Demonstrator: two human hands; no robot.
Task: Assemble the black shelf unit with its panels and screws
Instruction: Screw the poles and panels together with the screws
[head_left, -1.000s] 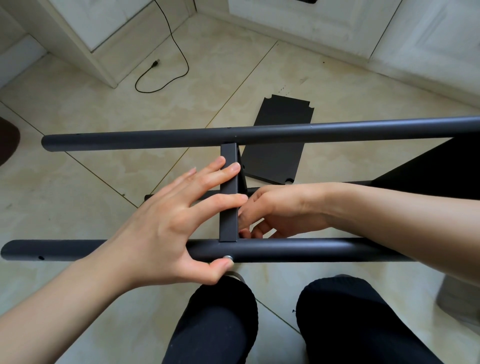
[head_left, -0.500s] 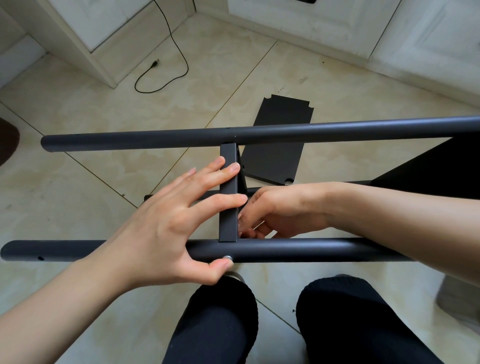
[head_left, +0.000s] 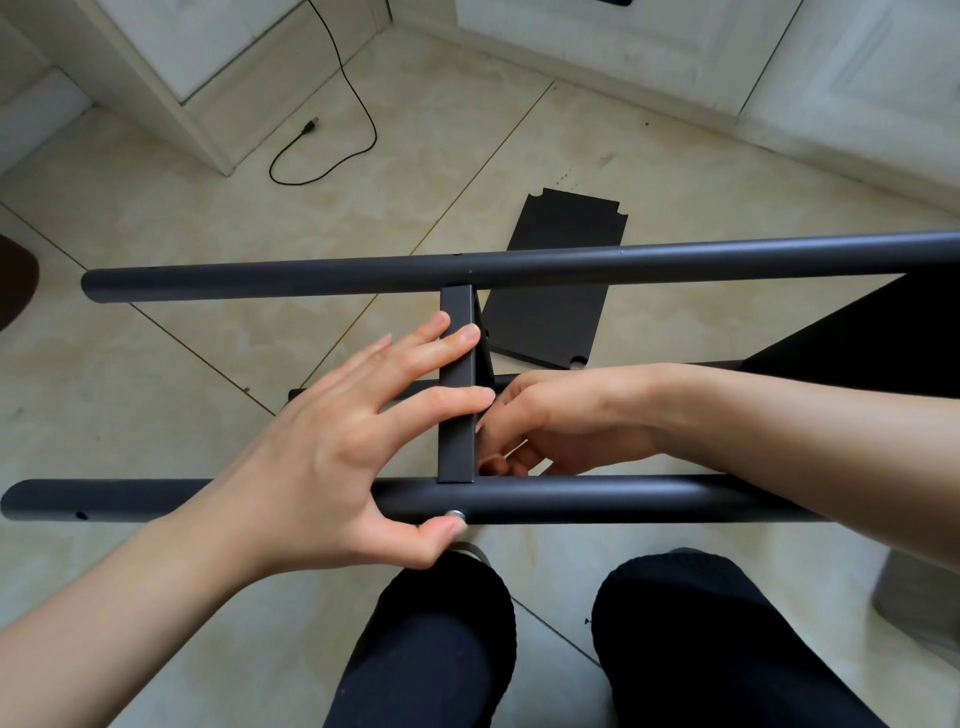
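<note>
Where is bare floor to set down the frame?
Bare tile lies left of the loose panel, between the cable and far tube, and left under the near tube. It is crowded at the crossbar, where both hands work, and by the knees.

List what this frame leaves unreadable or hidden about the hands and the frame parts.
- Right hand fingertips, head view: tucked behind the crossbar; whether they hold anything cannot be told.
- Screw in the near tube: the left hand thumb covers part of it; how far in, unknown.
- Far tube: right end cut off by the picture's edge.
- Loose panel: partly hidden behind the far tube.
</note>
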